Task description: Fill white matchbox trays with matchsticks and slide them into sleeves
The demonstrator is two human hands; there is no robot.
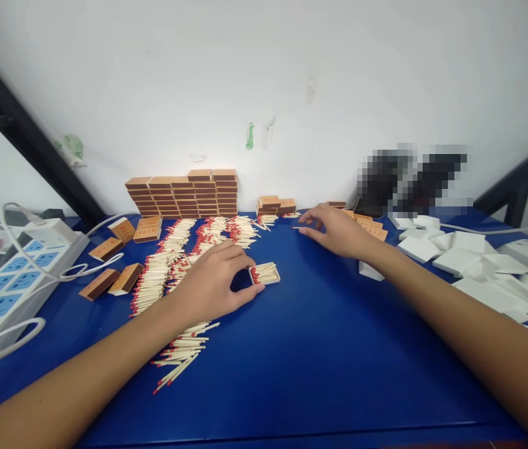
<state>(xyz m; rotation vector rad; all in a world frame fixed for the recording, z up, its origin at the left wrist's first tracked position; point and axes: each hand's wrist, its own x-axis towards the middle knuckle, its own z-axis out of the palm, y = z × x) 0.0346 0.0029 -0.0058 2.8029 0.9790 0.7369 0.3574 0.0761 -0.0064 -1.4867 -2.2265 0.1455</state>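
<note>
My left hand [217, 274] grips the left end of a small white matchbox tray [278, 275] between thumb and fingers. Red-tipped matches [266, 273] lie in the tray, which rests on the blue table. Farther back and to the right, my right hand [338, 232] has its thumb and fingers pinched on a single match [296, 228], its red tip pointing left. Long rows of loose matches [151, 274] spread beside and behind my left hand, partly hidden by it and the forearm. A smaller heap of matches [266, 221] lies near the back edge.
Orange-brown matchboxes stand in a stacked wall [182, 196] at the back. Several loose matchboxes [123, 231] lie on the left, beside a white power strip [15, 280] with cables. White empty trays [474, 255] are heaped on the right, near more matchboxes [371, 227]. A white wall [292, 75] rises behind.
</note>
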